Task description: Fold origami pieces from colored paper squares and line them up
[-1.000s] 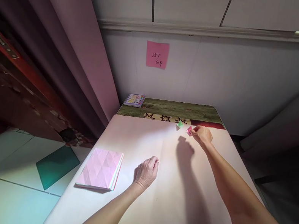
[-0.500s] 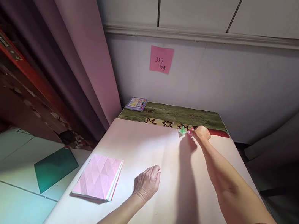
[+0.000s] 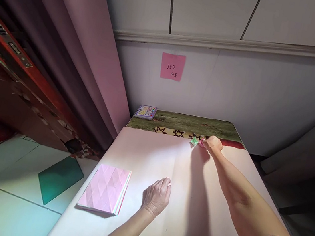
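At the far edge of the white table cover (image 3: 152,149), my right hand (image 3: 215,143) reaches out with its fingers closed on a small pink folded paper piece (image 3: 201,143). Right beside it sits a small green folded paper piece (image 3: 194,141); whether the two touch I cannot tell. My left hand (image 3: 157,194) rests on the cover, its fingers curled into a loose fist with nothing visible in them. To the left of that hand lies a stack of paper (image 3: 106,188) with a pink creased sheet on top.
Behind the cover runs a strip of wood-patterned tabletop (image 3: 190,123) with a small booklet stack (image 3: 146,112) at its left corner. A pink note (image 3: 172,67) hangs on the wall. A green sheet (image 3: 60,180) lies on the floor, left of the table.
The view has shifted slightly, so everything sits a little lower and further right. Both hands keep their places on the table, the right still at the pink paper piece.
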Tool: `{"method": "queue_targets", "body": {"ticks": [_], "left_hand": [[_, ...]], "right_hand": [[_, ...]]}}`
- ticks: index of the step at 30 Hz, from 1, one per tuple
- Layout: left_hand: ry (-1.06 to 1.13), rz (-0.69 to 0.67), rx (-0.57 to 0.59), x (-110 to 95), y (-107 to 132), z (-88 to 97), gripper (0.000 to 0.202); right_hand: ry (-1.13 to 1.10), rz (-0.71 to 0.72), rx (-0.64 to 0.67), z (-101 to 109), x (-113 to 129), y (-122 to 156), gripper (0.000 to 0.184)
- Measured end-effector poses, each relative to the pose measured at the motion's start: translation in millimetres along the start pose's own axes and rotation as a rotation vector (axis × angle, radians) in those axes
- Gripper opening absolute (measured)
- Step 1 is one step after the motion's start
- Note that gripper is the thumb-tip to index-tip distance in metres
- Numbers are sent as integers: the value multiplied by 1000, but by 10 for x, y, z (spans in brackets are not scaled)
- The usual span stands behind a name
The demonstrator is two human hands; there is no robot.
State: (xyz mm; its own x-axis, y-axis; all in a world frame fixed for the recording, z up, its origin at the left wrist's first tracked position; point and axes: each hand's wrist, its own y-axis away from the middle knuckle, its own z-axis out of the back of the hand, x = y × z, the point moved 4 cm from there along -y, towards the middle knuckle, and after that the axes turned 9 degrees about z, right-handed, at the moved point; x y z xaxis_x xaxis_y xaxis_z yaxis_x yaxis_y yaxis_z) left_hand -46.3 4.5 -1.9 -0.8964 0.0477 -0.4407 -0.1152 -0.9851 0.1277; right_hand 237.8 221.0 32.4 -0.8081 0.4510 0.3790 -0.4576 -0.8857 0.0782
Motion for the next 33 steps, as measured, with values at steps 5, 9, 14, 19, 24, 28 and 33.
{"method": "queue_targets", "body": {"ticks": [5,9,14,19,24,28,33], "left_hand": [[-14,-23,-42,7,6,-9,19],[-30,-39,-71,-2,7,-6,17],[-44,-19,-41,-36,20,34,18],[-35,-16,-41,-92,65,80,17],[85,57,-28,-83,63,109,14],[207,-91,-122,-81,285,282,16],[159,-249,-460,236,932,689,14]], "right_hand": [[-123,42,-70,200,-93,173,31],[-266,107,-99,216,-320,722,47],[-604,318,91,-163,-508,1929,50],[-572,478,215,-424,-472,2823,50],[-344,617,32,-498,-525,2994,45],[-315,652,-24,-566,-582,2994,42],[-298,655,-54,-556,-600,3026,41]]}}
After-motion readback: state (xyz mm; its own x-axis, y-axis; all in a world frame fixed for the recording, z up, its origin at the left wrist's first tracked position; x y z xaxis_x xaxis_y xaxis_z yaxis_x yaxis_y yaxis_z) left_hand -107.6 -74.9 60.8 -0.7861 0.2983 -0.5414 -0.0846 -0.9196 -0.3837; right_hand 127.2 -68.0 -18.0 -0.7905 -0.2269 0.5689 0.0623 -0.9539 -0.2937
